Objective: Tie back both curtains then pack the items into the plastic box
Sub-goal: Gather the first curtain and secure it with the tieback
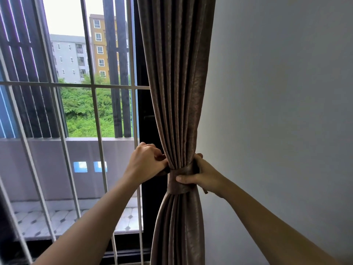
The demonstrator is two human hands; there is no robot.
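Note:
A brown curtain [177, 92] hangs gathered into a tight bundle beside the wall. A matching brown tieback band [181, 178] wraps around the bundle at its waist. My left hand [145, 161] grips the band's end at the curtain's left side, fingers curled behind the folds. My right hand [202, 176] holds the band from the right, thumb pressed across its front. The band's far side and its ends are hidden behind the curtain and my fingers. No plastic box or loose items are in view.
A plain grey wall [277, 111] fills the right side. On the left, a glass door with white metal bars [93, 87] and a dark frame [145, 115] looks out on a tiled balcony [63, 219].

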